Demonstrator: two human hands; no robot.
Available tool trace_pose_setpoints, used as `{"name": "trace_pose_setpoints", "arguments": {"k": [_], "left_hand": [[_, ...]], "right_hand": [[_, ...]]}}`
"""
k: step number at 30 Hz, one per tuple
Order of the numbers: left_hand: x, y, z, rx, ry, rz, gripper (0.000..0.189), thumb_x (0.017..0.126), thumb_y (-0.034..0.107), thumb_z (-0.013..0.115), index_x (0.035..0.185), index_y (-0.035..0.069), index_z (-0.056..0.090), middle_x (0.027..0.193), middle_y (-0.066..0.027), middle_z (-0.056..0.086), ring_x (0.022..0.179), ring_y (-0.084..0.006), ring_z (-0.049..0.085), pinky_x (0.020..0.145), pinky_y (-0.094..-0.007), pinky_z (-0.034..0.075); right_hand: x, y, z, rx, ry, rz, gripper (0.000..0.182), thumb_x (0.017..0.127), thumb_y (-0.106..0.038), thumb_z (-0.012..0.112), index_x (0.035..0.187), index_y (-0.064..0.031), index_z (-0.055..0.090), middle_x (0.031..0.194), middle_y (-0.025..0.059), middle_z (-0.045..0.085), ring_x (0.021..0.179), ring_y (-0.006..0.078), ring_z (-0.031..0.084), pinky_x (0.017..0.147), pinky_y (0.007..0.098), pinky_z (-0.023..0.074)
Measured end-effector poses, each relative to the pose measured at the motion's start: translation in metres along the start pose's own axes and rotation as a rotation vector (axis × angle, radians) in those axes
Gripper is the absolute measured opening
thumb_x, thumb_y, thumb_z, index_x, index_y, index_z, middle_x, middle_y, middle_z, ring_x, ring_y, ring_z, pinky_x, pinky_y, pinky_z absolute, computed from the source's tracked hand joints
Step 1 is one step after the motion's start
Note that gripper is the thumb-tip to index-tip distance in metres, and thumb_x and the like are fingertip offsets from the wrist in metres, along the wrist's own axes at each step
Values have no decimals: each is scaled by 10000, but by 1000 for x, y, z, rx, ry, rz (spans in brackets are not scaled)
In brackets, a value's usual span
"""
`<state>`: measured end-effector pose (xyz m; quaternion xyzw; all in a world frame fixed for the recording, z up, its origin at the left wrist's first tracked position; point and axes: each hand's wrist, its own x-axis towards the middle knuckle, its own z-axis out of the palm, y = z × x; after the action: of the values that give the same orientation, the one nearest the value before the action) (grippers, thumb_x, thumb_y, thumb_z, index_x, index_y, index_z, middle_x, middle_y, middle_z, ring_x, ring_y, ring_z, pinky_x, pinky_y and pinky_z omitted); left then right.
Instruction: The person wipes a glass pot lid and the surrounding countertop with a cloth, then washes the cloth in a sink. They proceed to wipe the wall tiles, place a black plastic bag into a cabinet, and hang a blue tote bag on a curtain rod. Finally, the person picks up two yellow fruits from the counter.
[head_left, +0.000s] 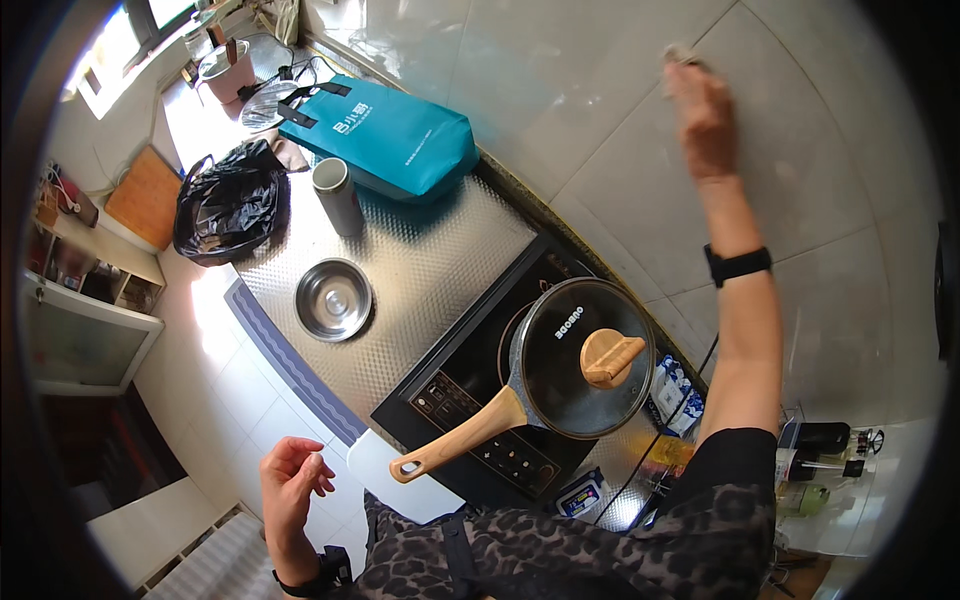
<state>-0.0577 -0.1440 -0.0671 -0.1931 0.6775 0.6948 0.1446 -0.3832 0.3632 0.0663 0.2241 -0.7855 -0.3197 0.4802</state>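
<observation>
My right hand (703, 124) is raised against the tiled wall (600, 97), its fingers closed on a pale, crumpled cloth (681, 58) that is blurred. Below and left of it, a saucepan with a wooden handle (461, 439) sits on a black induction cooktop (480, 405). Its glass lid (555, 375) has a wooden knob (611, 358). My left hand (294, 480) hovers beyond the counter's front edge, left of the pan handle, fingers loosely curled and apart, holding nothing.
On the metal counter (420, 277) stand a steel bowl (333, 300), a grey tumbler (339, 196), a black plastic bag (232, 202) and a teal bag (390, 142). A black cord crosses by the cooktop's right side. Bottles (821, 439) stand at the far right.
</observation>
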Motion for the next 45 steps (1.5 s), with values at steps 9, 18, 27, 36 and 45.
{"name": "trace_pose_setpoints", "arguments": {"k": [9,18,27,36,45], "left_hand": [[-2,-17,-18,-40,47,-37,140,863,116,585,913,-13,563,635,-81,597,494,-115,561,434,-205,422],[12,-18,-16,-38,23,-49,144,864,119,588,922,-12,565,637,-81,598,499,-114,564,440,-203,420],[21,-18,-17,-39,23,-56,145,867,120,584,929,-9,562,640,-83,596,496,-113,560,439,-202,416],[21,-21,-21,-67,29,-59,132,868,101,578,935,-11,560,641,-85,596,496,-114,557,441,-204,419],[19,-30,-28,-69,40,-24,163,873,144,584,935,-4,554,623,-82,576,475,-112,546,416,-198,405]], "right_hand": [[-120,-121,60,213,-314,-436,330,755,-106,535,1074,-52,599,1046,18,534,917,164,498,824,311,386],[-117,-131,50,82,-477,-429,334,750,-117,573,1080,-119,626,1136,-33,490,967,154,448,790,347,351],[-104,-137,47,85,-368,-149,375,774,-138,534,1139,-69,588,1092,3,458,960,166,433,772,311,353],[-103,-134,40,28,-371,-158,428,797,-143,516,1221,-82,538,986,0,455,914,151,435,762,313,334],[-69,-112,43,3,-342,-294,352,794,-138,500,1138,-99,563,968,3,452,886,150,431,750,305,326]]}}
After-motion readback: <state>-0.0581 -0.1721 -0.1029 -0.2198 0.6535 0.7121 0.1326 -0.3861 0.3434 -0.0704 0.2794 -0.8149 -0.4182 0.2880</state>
